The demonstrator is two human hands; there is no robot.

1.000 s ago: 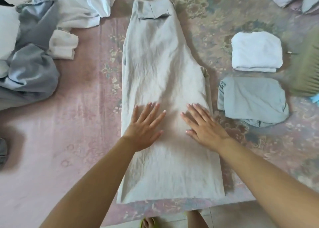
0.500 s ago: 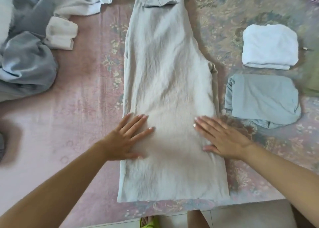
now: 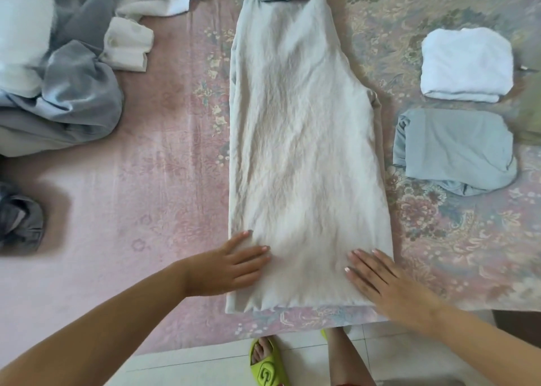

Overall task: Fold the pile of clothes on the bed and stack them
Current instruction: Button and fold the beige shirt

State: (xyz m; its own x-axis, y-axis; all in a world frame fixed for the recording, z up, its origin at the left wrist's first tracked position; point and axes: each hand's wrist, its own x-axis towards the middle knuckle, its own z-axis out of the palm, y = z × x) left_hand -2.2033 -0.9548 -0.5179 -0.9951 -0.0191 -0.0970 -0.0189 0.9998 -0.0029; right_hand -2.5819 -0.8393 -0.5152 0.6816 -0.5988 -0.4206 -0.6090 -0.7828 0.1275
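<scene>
Beige linen trousers (image 3: 304,140) lie at the bed's (image 3: 164,181) near edge; left hand (image 3: 231,264) and right hand (image 3: 380,280) press flat, fingers straight; two folded garments, white (image 3: 465,63) and grey-blue (image 3: 453,148), right; green slipper (image 3: 268,368) marked "G".

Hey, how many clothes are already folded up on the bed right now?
2, both right of the beige trousers: a white one farther away and a grey-blue one nearer. An olive item at the right edge is cut off, so maybe more.

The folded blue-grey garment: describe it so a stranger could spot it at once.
Start at the long beige garment spread down the bed's middle. Right of it lie two folded pieces; the folded blue-grey garment is the nearer one, below the white one, and the only blue-grey piece on that side.
</scene>
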